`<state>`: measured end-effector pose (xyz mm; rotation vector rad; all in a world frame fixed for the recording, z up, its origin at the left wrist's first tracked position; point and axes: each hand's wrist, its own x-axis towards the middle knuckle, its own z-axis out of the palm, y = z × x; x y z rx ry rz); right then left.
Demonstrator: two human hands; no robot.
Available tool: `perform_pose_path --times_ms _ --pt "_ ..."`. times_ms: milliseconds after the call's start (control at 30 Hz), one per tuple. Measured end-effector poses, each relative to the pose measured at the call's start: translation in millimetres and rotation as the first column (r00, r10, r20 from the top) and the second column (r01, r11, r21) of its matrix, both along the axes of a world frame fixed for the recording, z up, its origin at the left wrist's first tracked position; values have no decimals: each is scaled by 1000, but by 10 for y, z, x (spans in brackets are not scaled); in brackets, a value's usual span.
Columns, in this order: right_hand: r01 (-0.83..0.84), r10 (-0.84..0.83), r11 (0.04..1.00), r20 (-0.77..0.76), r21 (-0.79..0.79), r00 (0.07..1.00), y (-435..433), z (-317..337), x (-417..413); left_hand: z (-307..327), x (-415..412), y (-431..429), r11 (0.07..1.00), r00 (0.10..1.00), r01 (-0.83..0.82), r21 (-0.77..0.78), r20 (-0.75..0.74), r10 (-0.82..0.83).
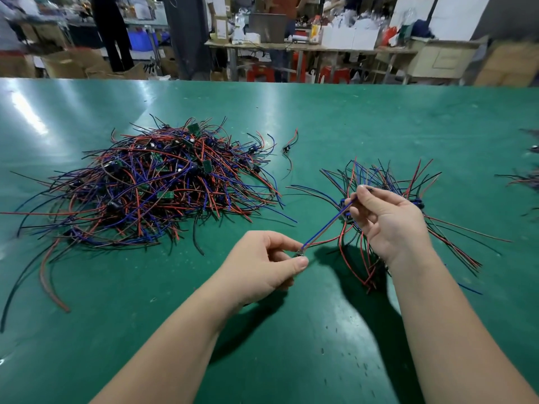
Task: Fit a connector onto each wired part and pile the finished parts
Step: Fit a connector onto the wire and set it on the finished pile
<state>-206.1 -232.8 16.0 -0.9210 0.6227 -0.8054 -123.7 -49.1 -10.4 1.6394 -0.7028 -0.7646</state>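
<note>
My left hand (264, 265) pinches the small board end of a wired part (326, 226) between thumb and forefinger, just above the green table. My right hand (388, 220) pinches the far ends of that part's blue and red wires, which run taut between the two hands. A large tangled heap of wired parts (154, 182) with red, blue and black leads and small green boards lies to the left. A smaller pile of wired parts (388, 182) fans out under and behind my right hand, partly hidden by it.
The green table mat (291, 330) fills the near area. One stray wired part (288, 147) lies between the two piles. More wires (525, 179) poke in at the right edge. Workbenches, boxes and standing people are beyond the far table edge.
</note>
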Motion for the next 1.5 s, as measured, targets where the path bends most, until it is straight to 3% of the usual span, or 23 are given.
perform_pose_path --times_ms 167,233,300,367,467,533,633,700,767,867,1000,1167,1300,1433,1500 --pt "67 -66 998 -52 11 996 -5 29 14 -35 42 17 990 937 57 129 335 -97" --pt "95 -94 995 -30 27 995 -55 66 -27 -28 73 38 983 921 56 173 372 -118" --pt "96 -96 995 10 31 995 -100 90 -73 11 89 48 992 969 89 92 222 -107" --pt "58 -59 998 29 31 998 -100 97 -82 81 88 44 989 990 87 -120 -98 -99" --pt "-88 90 996 -99 24 991 5 65 -24 175 101 44 938 887 -39 -343 -444 -126" --pt "-290 272 955 -214 -57 938 143 10 21 209 121 52 904 813 -126 -408 -564 -142" --pt "-524 441 817 -323 -240 837 370 -95 82 231 131 34 876 751 -244 -417 -653 -101" --pt "-553 498 777 -244 -301 832 507 -122 125 217 119 -1 863 758 -304 -404 -651 -38" --pt "-498 495 812 -95 -303 864 593 -119 170 195 107 -26 846 779 -359 -394 -626 40" --pt "-431 454 873 56 -227 889 644 -131 200 155 87 -43 829 819 -406 -386 -556 142" --pt "-390 393 920 95 -52 915 690 -98 222 120 40 -61 790 877 -411 -456 -433 207" --pt "-320 282 925 193 206 940 574 -2 217 110 -25 -43 849 973 -151 -507 -229 37" --pt "-326 289 927 200 185 936 445 42 151 101 0 -12 896 995 11 -444 -81 -52" --pt "-451 407 881 263 139 875 365 74 73 118 38 -6 892 964 75 -446 -195 -178" --pt "-472 454 879 179 69 873 373 70 54 119 41 -19 917 933 32 -398 -316 -170"
